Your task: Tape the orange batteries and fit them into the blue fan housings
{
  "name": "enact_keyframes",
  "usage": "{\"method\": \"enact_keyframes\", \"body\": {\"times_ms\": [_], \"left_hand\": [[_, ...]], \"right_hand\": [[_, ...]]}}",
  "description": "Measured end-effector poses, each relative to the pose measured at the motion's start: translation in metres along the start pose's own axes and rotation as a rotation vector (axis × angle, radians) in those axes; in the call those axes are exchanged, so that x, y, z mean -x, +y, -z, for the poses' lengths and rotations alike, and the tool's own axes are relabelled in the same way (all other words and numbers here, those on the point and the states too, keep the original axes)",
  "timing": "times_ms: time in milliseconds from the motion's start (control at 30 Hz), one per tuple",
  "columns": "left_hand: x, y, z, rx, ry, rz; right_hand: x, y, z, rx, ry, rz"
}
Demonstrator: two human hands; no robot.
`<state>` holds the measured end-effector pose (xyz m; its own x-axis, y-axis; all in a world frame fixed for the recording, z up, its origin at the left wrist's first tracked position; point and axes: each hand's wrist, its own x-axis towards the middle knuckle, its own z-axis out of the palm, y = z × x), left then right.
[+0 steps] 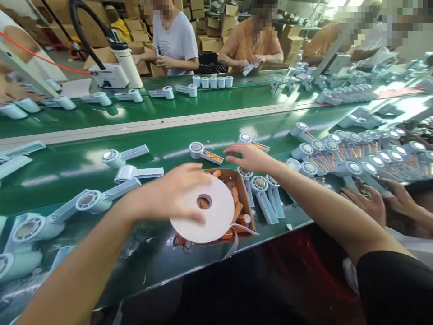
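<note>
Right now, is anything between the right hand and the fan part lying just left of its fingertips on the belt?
Nothing visible. The right hand reaches out over the box of orange cells, and only bare green belt separates its fingertips from the fan part.

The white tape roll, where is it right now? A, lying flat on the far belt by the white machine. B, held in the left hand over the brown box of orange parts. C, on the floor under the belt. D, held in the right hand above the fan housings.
B: the left hand grips the white tape roll directly over the brown box, while the right hand reaches further out.
</note>
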<state>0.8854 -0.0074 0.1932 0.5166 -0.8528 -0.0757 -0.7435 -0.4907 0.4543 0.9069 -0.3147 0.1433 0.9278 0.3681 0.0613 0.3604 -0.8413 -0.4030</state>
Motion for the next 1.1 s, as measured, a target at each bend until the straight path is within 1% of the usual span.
{"method": "enact_keyframes", "body": {"times_ms": [33,67,100,133,200,300,367,433,500,533,567,633,667,733,767,800,867,967,1033,1100], "left_hand": [[0.022,0.007,-0.009,-0.047,-0.053,-0.013],[0.041,0.013,-0.020,-0.093,-0.078,0.000],[0.059,0.017,-0.030,-0.136,-0.062,0.036],[0.074,0.019,-0.040,-0.170,-0.016,0.080],[0.096,0.018,-0.058,-0.216,0.111,0.130],[0.115,0.013,-0.079,-0.268,0.288,0.117],[0.122,0.012,-0.091,-0.303,0.337,0.095],[0.127,0.014,-0.099,-0.342,0.353,0.084],[0.133,0.018,-0.106,-0.367,0.393,0.082],[0.137,0.021,-0.108,-0.372,0.433,0.091],[0.141,0.024,-0.110,-0.375,0.483,0.112],[0.149,0.029,-0.115,-0.370,0.598,0.189],[0.152,0.031,-0.118,-0.360,0.651,0.237],[0.157,0.035,-0.124,-0.323,0.721,0.308],[0.158,0.037,-0.126,-0.302,0.739,0.327],[0.157,0.038,-0.129,-0.283,0.746,0.337],[0.154,0.039,-0.131,-0.259,0.763,0.352],[0.148,0.041,-0.132,-0.237,0.824,0.370],[0.146,0.041,-0.131,-0.227,0.852,0.374],[0.146,0.042,-0.130,-0.232,0.833,0.377]], "right_hand": [[0.015,-0.002,0.002,-0.028,-0.004,0.018],[0.026,-0.005,0.003,-0.042,-0.018,0.058],[0.035,-0.009,0.002,-0.040,-0.030,0.114],[0.040,-0.013,-0.001,-0.021,-0.034,0.174],[0.040,-0.023,-0.010,0.067,-0.021,0.278],[0.022,-0.040,-0.026,0.235,-0.055,0.348],[0.008,-0.050,-0.032,0.330,-0.110,0.350],[-0.002,-0.056,-0.031,0.394,-0.157,0.325],[-0.003,-0.055,-0.025,0.363,-0.157,0.254],[0.001,-0.051,-0.020,0.281,-0.125,0.195],[0.007,-0.046,-0.016,0.144,-0.071,0.126],[0.025,-0.035,-0.010,-0.281,0.062,0.012],[0.036,-0.031,-0.009,-0.534,0.118,-0.016],[0.062,-0.032,-0.012,-1.006,0.182,-0.024],[0.074,-0.037,-0.015,-1.188,0.202,-0.022],[0.086,-0.044,-0.020,-1.325,0.222,-0.030],[0.103,-0.066,-0.030,-1.493,0.283,-0.063],[0.117,-0.096,-0.043,-1.653,0.377,-0.118],[0.121,-0.109,-0.048,-1.739,0.378,-0.148],[0.124,-0.116,-0.052,-1.757,0.344,-0.159]]}}
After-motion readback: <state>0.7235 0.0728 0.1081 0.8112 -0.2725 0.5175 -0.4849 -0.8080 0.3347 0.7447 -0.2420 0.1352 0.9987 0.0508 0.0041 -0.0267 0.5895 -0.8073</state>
